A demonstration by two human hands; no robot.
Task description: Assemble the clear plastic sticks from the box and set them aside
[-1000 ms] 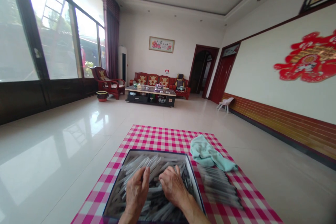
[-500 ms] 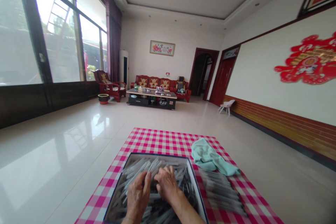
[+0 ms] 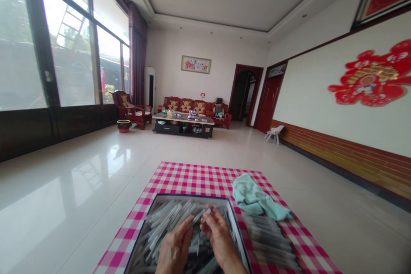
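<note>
The right hand (image 3: 220, 237) seems to be pinching one thin stick (image 3: 201, 218) above the box (image 3: 189, 195); I can't tell if the left hand (image 3: 175, 250) is holding it too.

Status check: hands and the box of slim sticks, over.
Left hand over open box of slim sticks. Right hand pinching one stick. Mint towel beside box.

Right now you've got two hands, your left hand (image 3: 175, 250) and right hand (image 3: 220, 235), over one blue-rimmed box (image 3: 189, 196), its thin plastic sticks (image 3: 163, 222) far too many to count. Beside it: one blurred pile of sticks (image 3: 269, 239), one mint towel (image 3: 253, 197), one checked cloth (image 3: 189, 177). Farther off, you've got one sofa (image 3: 189, 105), one armchair (image 3: 128, 109), one coffee table (image 3: 183, 123) and one red door (image 3: 268, 105) — that's the lot.
</note>
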